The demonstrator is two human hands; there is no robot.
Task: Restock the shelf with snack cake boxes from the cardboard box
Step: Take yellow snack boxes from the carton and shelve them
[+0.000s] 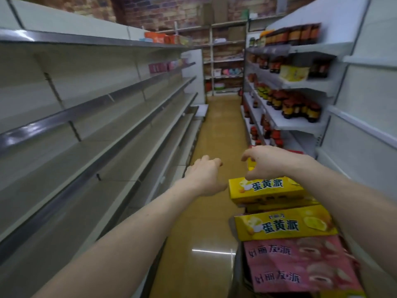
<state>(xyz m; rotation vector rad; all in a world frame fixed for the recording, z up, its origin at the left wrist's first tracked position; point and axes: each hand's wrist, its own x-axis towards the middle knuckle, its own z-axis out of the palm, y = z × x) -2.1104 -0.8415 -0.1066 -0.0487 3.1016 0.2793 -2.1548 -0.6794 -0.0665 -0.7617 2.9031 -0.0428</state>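
Observation:
Several snack cake boxes are stacked at the lower right: a yellow box (268, 190) on top, a second yellow box (285, 224) below it, and a pink box (300, 265) nearest me. The cardboard box under them is hidden. My right hand (270, 162) hovers over the far end of the top yellow box, fingers and thumb curved apart, holding nothing. My left hand (206, 175) reaches forward just left of that box, fingers loosely curled and empty. The long grey shelves (90, 117) on the left stand bare near me.
A few pink boxes (163, 66) and orange boxes (159, 37) sit far down the left shelves. The right-hand shelves (300, 123) hold jars (298, 106) and a yellow box (294, 73). A narrow yellowish floor aisle (221, 125) runs ahead to more shelving at a brick wall.

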